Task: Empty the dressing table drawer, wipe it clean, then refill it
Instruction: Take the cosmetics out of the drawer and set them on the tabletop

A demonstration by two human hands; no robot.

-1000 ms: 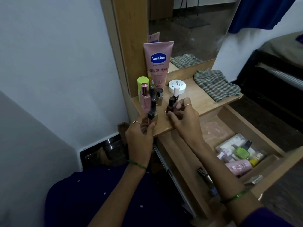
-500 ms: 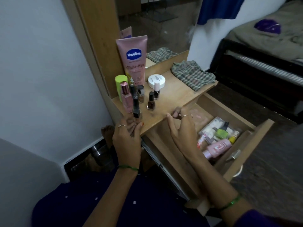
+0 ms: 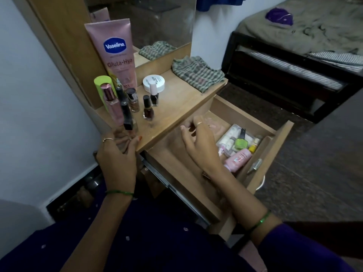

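Emptying stage, partly done. Drawer [image 3: 225,114] pulled out below and to the right of the dressing table top [image 3: 176,107], not yet cleared.

Already out, standing on the top left of the drawer: Vaseline tube [image 3: 115,54] leaning on the mirror frame, green-capped bottle [image 3: 102,83], pink perfume bottle [image 3: 113,105], black lipstick [image 3: 126,118], three nail polish bottles [image 3: 148,108], white jar [image 3: 153,83]. Checked cloth [image 3: 196,72] at the back right of the top, above the drawer; probably the wiping rag, unused by the look of it.

Still inside, at the drawer's front right corner: clear pouch of small bottles [image 3: 235,138], green nail polish [image 3: 241,141] on it, pink bottle [image 3: 238,159], small yellow bottle [image 3: 253,147].

Right hand [image 3: 198,142] over the bare drawer floor, left of the remaining items, fingers loosely spread, holding nothing. Left hand [image 3: 117,152] at the near edge of the top, left of the drawer, fingers around the base of the black lipstick; gripped or merely touched, cannot tell.

Left to do: remaining items out, wipe, refill
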